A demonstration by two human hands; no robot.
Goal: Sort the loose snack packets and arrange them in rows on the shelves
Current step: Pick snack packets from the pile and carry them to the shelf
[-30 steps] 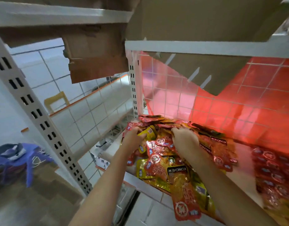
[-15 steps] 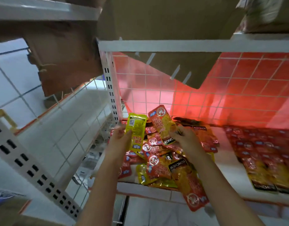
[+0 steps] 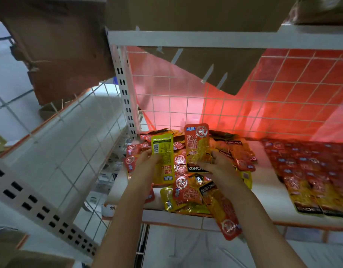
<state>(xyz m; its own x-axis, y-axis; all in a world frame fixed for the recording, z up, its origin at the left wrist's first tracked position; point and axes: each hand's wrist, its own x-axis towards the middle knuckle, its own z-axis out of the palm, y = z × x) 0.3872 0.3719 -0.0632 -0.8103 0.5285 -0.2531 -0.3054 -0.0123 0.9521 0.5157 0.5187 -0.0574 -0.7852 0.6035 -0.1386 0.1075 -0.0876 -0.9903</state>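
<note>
While we are reaching over the shelf: both of our hands are holding one packet each, lifted above the loose pile.
Left hand: our left hand [image 3: 147, 161] is gripping a yellow packet [image 3: 163, 158] by its left edge, thumb lying across the printed back, the barcode end pointing up.
Right hand: our right hand [image 3: 218, 167] is pinching a red packet [image 3: 197, 147] at its lower end, fingers curling round the black band, the packet standing nearly upright.
Between the two: the yellow and red packets are hanging just beside each other, apart by a narrow gap.
Loose pile: a heap of packets [image 3: 188, 190] is lying under our hands on the white shelf [image 3: 267, 190], red and yellow ones mixed and overlapping at all angles.
Overhang: one long red packet [image 3: 222, 213] is sticking out past the front edge of the shelf, below our right forearm.
Sorted rows: a row of packets [image 3: 312, 171] is lying flat and side by side on the right part of the shelf, well apart from the heap.
Behind: a white wire grid [image 3: 263, 105] is backing the shelf, with a red sheet glowing through it.
Above: a cardboard flap [image 3: 215, 64] is hanging down from the upper shelf [image 3: 205, 38], crowding the space over the pile.
Left side: a slotted white post [image 3: 125, 95] is standing right at the heap's left corner, and another slotted post [image 3: 41, 206] is slanting across the lower left.
Beyond the post: white wall tiles and a second wire panel are showing, too blurred for us to say more.
</note>
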